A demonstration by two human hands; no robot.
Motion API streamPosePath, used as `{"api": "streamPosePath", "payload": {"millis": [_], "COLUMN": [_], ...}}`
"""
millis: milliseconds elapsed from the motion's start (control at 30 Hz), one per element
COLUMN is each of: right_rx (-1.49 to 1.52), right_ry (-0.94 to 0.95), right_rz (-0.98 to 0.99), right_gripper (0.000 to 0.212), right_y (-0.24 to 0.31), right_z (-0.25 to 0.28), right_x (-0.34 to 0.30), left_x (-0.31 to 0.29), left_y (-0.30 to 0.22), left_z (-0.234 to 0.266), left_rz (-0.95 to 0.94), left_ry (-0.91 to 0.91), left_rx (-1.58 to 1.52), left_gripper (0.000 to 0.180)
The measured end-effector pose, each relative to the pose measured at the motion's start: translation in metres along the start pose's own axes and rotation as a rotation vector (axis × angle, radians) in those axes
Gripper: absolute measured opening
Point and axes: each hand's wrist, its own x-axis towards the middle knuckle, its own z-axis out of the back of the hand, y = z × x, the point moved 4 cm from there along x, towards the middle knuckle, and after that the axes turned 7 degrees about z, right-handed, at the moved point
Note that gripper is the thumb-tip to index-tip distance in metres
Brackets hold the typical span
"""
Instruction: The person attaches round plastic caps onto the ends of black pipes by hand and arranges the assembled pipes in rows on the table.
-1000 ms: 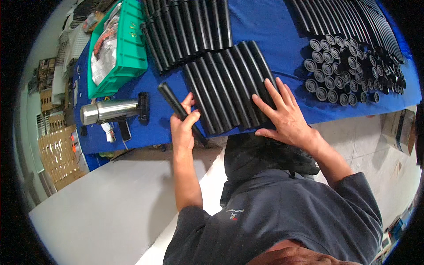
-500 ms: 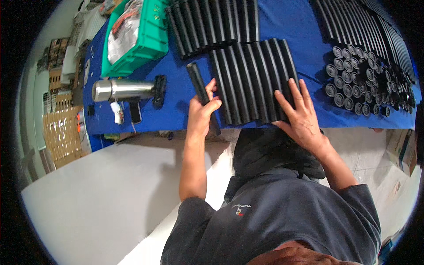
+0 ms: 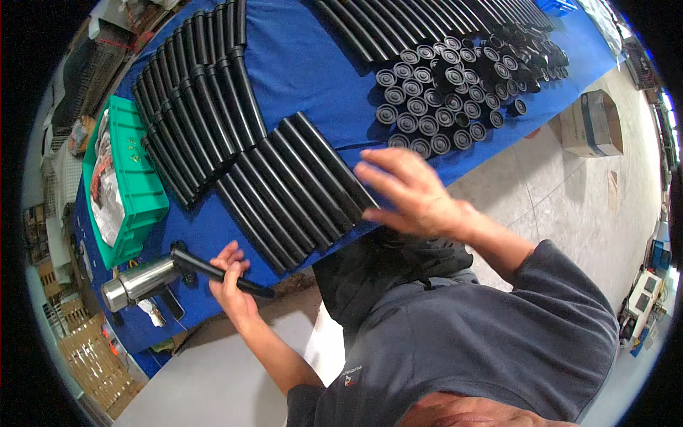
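Gripping a black tube near its middle, the fingers of the left hand were curled closed around it, thumb side up, so that one end pointed toward the silver metal cylinder at the near left corner of the table and seemed to meet its mouth; whether it had entered could not be told. The right hand was blurred, its fingers spread open and flat, holding nothing, hovering just above the near end of a row of black tubes lying side by side. That row lay tight and parallel at the table's front edge, likely so each piece could be taken one at a time. Beyond it, a second longer bank of tubes ran the same way, and farther right a cluster of short black caps stood on end with their round faces up. Long thin black rods lay behind them. Everything rested on a blue table cover. At the left stood a green plastic crate holding a clear bag of small parts. A cardboard box sat on the floor to the right. The person wore a dark grey top.
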Motion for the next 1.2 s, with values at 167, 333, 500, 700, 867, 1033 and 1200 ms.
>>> {"api": "streamPosePath", "payload": {"millis": [167,333,500,700,867,1033,1200], "right_rx": [-0.584,-0.762,-0.668,-0.316,-0.337,-0.468,0.052], "right_ry": [-0.171,-0.066,-0.100,-0.092,0.129,0.261,0.123], "right_rz": [-0.287,-0.509,-0.504,-0.170,0.138,0.025,-0.090], "right_gripper": [0.048,0.047,0.035,0.045,0.028,0.039,0.061], "right_y": [-0.082,-0.130,-0.137,-0.077,-0.074,-0.086,-0.022], "right_z": [0.078,0.098,0.090,0.066,-0.009,-0.019,0.011], "right_x": [-0.002,-0.004,-0.005,0.045,0.085,0.080,0.073], "left_x": [-0.035,-0.050,-0.047,-0.060,-0.072,-0.086,-0.097], "left_y": [-0.022,-0.013,-0.007,-0.005,0.003,0.001,0.033], "left_z": [-0.009,-0.047,-0.061,-0.060,-0.071,-0.064,-0.057], "left_rz": [-0.061,-0.097,-0.068,-0.012,0.102,0.023,0.097], "left_ry": [0.086,0.221,0.334,0.310,0.394,0.439,0.524], "left_rx": [-0.073,-0.019,0.043,0.043,0.217,0.463,0.414], "left_gripper": [0.021,0.028,0.030,0.027,0.023,0.016,0.035]}}
